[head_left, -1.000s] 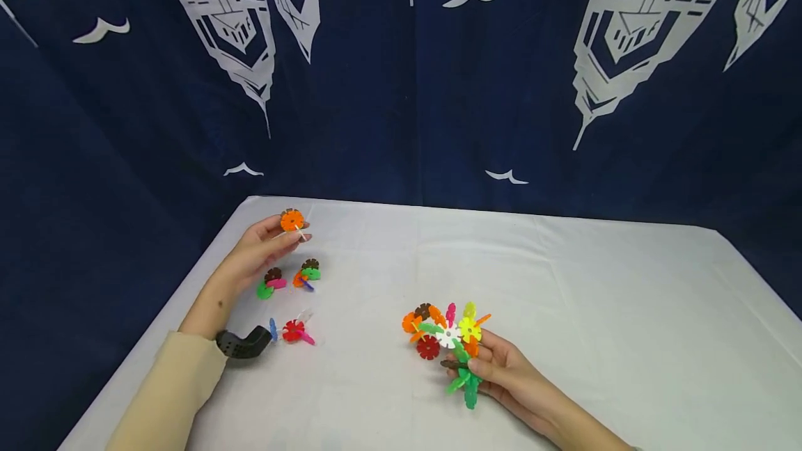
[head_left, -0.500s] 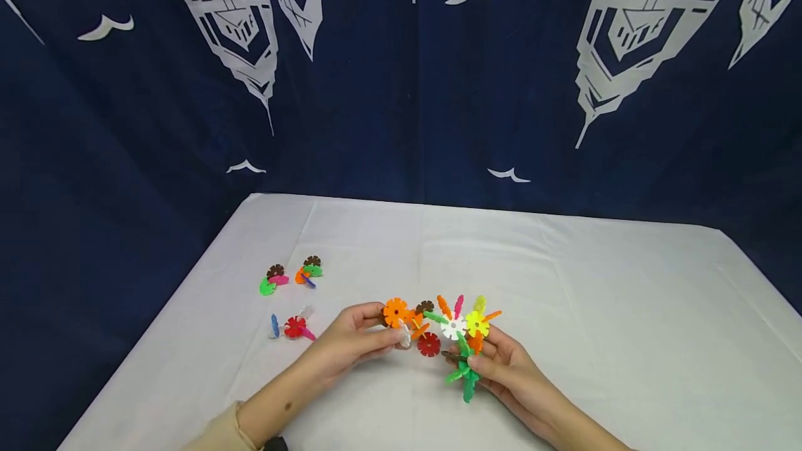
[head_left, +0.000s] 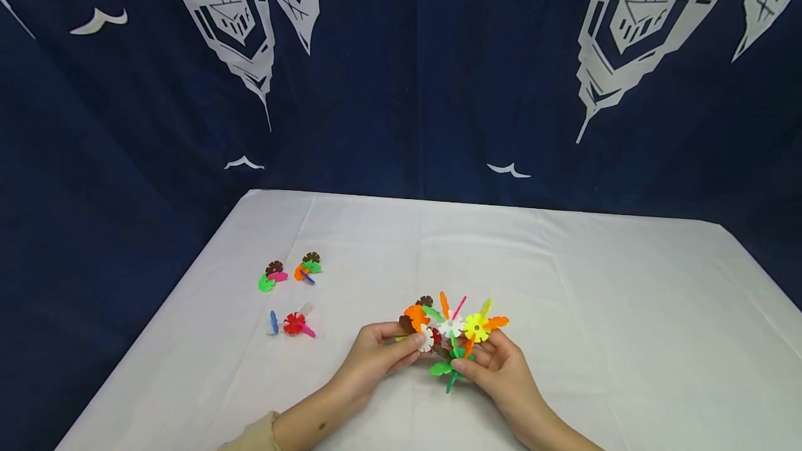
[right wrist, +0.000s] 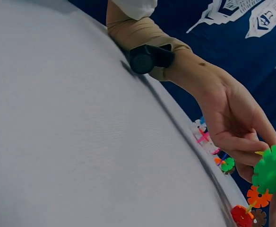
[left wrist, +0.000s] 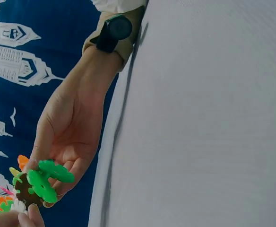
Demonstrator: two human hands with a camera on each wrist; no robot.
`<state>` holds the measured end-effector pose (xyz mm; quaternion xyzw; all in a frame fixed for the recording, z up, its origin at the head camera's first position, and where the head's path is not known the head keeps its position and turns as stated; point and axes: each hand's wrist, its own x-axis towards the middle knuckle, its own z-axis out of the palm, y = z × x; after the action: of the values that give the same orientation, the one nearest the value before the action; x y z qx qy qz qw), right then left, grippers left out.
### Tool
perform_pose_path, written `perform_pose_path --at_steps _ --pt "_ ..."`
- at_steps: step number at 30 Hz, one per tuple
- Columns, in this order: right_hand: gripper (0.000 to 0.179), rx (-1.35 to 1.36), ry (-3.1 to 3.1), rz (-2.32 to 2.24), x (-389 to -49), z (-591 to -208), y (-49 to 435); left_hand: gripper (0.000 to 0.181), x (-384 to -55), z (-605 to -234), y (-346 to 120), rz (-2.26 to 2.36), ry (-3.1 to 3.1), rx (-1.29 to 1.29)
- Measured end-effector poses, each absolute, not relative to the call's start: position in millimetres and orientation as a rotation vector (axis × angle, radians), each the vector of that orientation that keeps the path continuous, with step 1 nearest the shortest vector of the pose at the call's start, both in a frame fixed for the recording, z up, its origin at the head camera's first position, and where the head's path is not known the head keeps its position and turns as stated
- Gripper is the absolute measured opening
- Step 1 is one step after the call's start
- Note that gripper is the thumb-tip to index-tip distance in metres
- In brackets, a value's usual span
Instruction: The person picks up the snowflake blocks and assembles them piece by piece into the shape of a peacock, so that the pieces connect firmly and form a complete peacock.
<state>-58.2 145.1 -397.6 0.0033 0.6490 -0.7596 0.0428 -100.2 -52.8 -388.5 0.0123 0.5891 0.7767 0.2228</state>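
Observation:
In the head view my left hand (head_left: 376,357) pinches a small cluster of notched plastic discs, with a white disc (head_left: 427,337) under the thumb and a brown one (head_left: 406,324) beside it. The cluster overlaps the left side of a larger interlocking-disc figure (head_left: 450,327) with white, yellow, orange and pink pieces. My right hand (head_left: 504,374) grips that figure low down, by its green discs (head_left: 452,366). In the left wrist view, the right hand's fingers curl around green discs (left wrist: 43,184) and a brown disc (left wrist: 23,191). A green disc (right wrist: 270,170) partly covers the left fingertips in the right wrist view.
Two small disc clusters, one brown, green and pink (head_left: 273,275) and another orange, green and blue (head_left: 308,268), lie on the white table (head_left: 626,326) at the left. Nearer sits a cluster with a red disc (head_left: 294,323). A dark blue curtain (head_left: 376,89) hangs behind.
My left hand has carried its small cluster from the table's far left to the figure in the right hand. The figure has turned a little and the two now overlap.

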Motion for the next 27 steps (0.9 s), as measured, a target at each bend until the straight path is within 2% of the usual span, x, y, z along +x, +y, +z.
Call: perform_pose_path --at_steps 10,15,23,27 --pt "0.053 -0.173 2.241 -2.462 -54 -407 135 0.027 -94 -391 -48 2.211 1.756 0.129" --pt "0.052 -0.205 2.236 -2.485 -54 -408 134 0.028 -94 -392 -48 2.224 1.819 0.083" --pt "0.043 -0.003 2.076 -2.463 -53 -408 134 0.026 -94 -395 -46 2.186 1.854 0.069" --pt "0.045 0.037 2.02 -2.455 -56 -408 136 0.026 -95 -394 -49 2.139 1.851 0.249"
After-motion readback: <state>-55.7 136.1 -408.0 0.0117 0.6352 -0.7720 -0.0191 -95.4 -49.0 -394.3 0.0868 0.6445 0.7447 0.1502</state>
